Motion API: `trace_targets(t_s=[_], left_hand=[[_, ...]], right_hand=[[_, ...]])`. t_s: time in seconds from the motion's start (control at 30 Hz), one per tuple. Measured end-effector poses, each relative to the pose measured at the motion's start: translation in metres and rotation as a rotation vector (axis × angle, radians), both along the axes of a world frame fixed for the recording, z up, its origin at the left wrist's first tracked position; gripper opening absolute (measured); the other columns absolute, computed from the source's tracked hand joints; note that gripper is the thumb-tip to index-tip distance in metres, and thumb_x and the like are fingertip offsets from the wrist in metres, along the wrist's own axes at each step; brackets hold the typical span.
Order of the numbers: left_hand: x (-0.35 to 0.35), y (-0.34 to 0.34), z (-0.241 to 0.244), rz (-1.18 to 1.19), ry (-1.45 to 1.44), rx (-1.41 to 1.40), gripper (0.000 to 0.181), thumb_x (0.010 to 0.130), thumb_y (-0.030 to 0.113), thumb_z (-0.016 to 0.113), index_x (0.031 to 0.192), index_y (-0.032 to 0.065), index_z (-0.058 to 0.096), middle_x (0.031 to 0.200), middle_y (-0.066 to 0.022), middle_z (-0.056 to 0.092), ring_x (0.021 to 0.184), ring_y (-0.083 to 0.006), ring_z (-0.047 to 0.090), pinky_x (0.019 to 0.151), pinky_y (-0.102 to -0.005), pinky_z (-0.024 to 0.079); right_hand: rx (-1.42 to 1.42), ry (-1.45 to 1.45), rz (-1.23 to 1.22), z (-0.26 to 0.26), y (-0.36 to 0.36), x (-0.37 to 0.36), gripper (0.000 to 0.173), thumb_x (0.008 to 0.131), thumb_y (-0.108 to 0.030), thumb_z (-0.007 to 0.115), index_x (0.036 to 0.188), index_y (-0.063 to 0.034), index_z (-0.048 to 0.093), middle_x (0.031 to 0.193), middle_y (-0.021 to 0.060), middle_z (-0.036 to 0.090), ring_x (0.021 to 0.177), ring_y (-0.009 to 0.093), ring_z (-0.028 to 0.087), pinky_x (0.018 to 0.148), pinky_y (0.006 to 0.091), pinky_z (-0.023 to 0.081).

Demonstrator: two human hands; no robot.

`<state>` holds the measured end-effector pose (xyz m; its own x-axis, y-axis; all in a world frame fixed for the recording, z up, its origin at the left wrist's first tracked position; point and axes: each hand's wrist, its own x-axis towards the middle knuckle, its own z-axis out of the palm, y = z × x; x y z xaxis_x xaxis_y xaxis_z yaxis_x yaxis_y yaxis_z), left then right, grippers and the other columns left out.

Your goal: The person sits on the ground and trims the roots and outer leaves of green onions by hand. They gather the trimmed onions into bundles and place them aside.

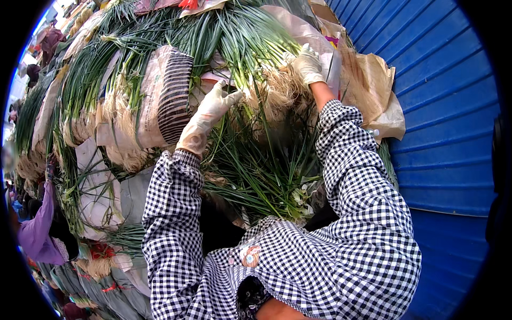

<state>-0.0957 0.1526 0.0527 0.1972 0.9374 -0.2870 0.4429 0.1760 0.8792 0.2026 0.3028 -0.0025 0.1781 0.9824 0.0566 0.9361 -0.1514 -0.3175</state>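
Observation:
A large heap of green onions lies before me, their white stalks and stringy roots towards me. My left hand, in a pale rubber glove, is at the left edge of the roots with thumb and forefinger apart; whether it holds a stalk cannot be told. My right hand, gloved too, rests on the right end of the white stalks, fingers bent; its grip is partly hidden. Below the roots, loose green leaves lie close to my lap. A striped dark cloth covers a sack left of my left hand.
Blue corrugated metal stands at the right, beside brown paper-like sheets. More onion bunches over woven sacks run along the left. A person in a purple sleeve is at the far left; others are farther back.

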Motion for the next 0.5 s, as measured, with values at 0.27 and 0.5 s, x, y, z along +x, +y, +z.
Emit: trace_targets(t_s=[0.27, 0.5], left_hand=[[0.072, 0.067, -0.222, 0.423, -0.330, 0.170, 0.118, 0.077, 0.036, 0.084, 0.150, -0.0075, 0.003, 0.136, -0.0196, 0.052, 0.121, -0.0278, 0.054, 0.101, -0.0348, 0.043], [0.087, 0.026, -0.078, 0.376, -0.336, -0.162, 0.098, 0.084, 0.042, 0.075, 0.146, -0.0067, 0.017, 0.121, -0.0188, 0.062, 0.107, -0.0284, 0.061, 0.092, -0.0346, 0.048]], right_hand=[[0.072, -0.186, 0.279, 0.016, -0.017, -0.046, 0.089, 0.073, -0.072, 0.063, 0.124, -0.0001, 0.059, 0.122, 0.0244, 0.063, 0.112, 0.040, 0.061, 0.095, 0.0467, 0.047], [-0.074, 0.033, 0.029, -0.041, 0.020, 0.028, 0.112, 0.074, -0.063, 0.070, 0.145, 0.0114, 0.028, 0.135, 0.0300, 0.053, 0.126, 0.042, 0.051, 0.104, 0.0450, 0.042]])
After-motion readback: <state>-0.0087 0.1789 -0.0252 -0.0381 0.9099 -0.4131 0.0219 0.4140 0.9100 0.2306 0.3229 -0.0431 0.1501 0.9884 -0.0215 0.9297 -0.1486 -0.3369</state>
